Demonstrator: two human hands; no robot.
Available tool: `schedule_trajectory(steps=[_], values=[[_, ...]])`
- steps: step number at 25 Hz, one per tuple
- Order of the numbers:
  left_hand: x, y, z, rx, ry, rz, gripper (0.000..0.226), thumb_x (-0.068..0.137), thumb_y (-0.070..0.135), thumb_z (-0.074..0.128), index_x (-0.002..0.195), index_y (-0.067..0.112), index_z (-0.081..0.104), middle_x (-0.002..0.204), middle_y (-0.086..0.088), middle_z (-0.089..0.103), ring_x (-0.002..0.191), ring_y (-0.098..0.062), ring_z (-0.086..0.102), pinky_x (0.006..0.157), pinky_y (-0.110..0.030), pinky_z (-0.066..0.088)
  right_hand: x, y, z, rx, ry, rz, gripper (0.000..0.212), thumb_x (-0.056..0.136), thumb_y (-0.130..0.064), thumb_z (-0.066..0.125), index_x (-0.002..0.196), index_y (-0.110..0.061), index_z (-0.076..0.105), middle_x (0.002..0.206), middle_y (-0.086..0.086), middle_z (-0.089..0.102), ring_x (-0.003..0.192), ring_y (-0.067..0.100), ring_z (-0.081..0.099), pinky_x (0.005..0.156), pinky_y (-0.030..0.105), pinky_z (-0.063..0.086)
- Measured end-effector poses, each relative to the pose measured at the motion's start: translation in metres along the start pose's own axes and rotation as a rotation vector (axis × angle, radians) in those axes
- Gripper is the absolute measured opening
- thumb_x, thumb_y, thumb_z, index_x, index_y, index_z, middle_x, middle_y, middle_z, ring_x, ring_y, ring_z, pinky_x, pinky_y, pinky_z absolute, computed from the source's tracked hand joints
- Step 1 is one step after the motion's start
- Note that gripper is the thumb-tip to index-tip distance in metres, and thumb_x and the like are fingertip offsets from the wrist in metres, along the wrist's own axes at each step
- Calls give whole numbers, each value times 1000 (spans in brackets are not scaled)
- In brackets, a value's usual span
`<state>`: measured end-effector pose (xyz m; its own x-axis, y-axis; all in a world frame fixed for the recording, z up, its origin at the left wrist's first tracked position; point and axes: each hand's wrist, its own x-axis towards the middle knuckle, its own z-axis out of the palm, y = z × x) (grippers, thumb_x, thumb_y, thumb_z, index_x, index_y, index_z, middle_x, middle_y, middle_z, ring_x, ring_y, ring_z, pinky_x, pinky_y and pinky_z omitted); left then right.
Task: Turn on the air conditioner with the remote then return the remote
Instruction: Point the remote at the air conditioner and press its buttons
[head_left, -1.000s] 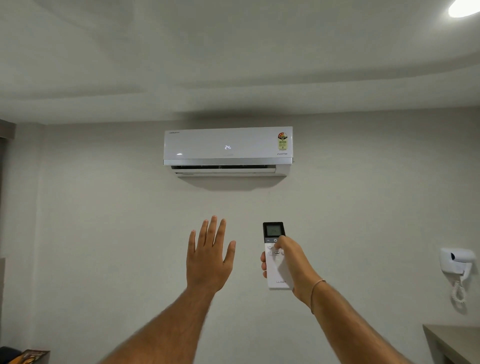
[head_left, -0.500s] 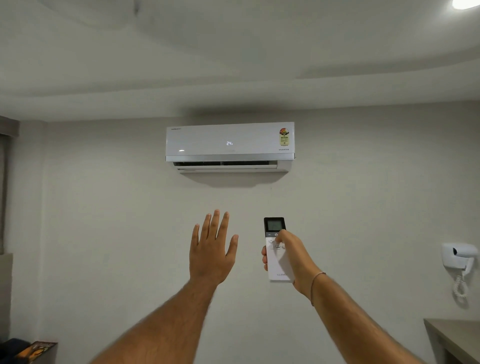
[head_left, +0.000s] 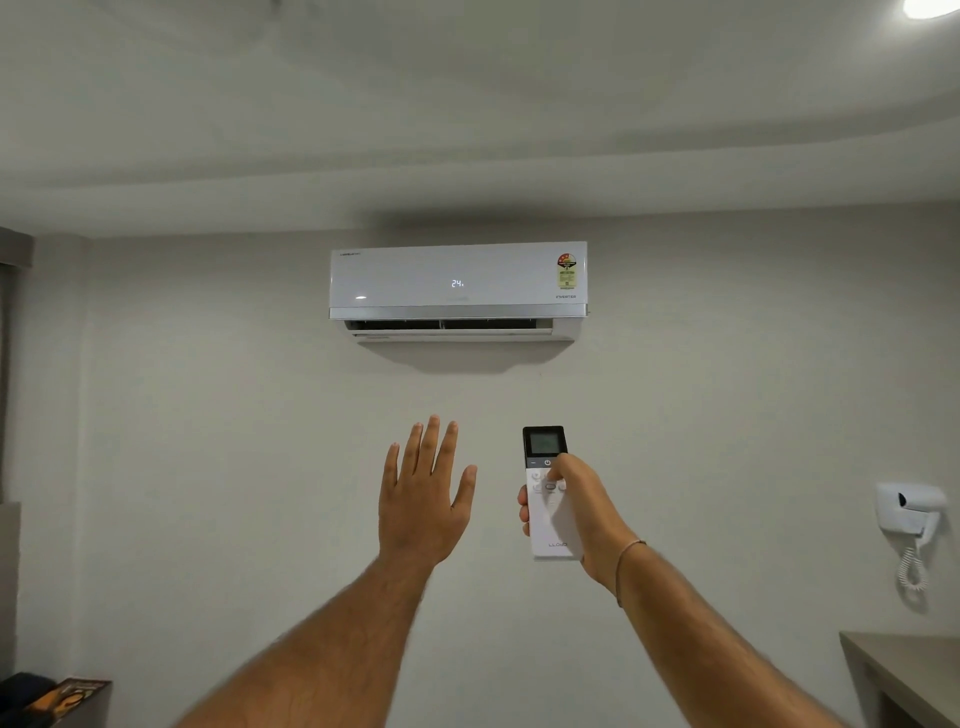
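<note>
A white split air conditioner (head_left: 447, 278) hangs high on the wall ahead, its front showing a lit "24" and its lower flap open. My right hand (head_left: 584, 514) grips a white remote (head_left: 546, 499) with a dark screen at its top, held upright and pointed at the unit, thumb resting near the upper buttons. My left hand (head_left: 422, 499) is raised beside it, palm toward the wall, fingers spread and holding nothing.
A white wall-mounted hair dryer (head_left: 908, 512) with a coiled cord hangs at the right. A grey table corner (head_left: 904, 675) juts in at the lower right. A printed box or book (head_left: 72, 696) lies at the lower left.
The flap under the air conditioner has opened a little wider. Both hands keep their pose; the view has tilted slightly so everything sits a bit higher in frame.
</note>
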<state>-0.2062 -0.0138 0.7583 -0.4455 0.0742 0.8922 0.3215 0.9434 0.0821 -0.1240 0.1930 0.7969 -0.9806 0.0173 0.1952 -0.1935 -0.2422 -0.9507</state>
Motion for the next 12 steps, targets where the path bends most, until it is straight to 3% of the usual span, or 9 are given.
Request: schedule_trajectory(steps=[4, 12], values=[[-3, -2, -1, 21, 0, 49, 69, 107, 59, 24, 168, 27, 20, 176, -2, 20, 162, -23, 15, 130, -51, 17, -1, 1, 0, -22, 6, 10, 49, 90, -13, 48, 133, 7, 59, 81, 20, 74, 58, 30, 69, 59, 34, 62], [-4, -2, -2, 25, -8, 20, 69, 107, 59, 25, 168, 28, 18, 176, -1, 19, 162, -22, 13, 131, -50, 15, -6, -1, 5, 8, -18, 27, 28, 88, -14, 47, 110, -5, 62, 79, 19, 72, 57, 29, 68, 59, 33, 61]])
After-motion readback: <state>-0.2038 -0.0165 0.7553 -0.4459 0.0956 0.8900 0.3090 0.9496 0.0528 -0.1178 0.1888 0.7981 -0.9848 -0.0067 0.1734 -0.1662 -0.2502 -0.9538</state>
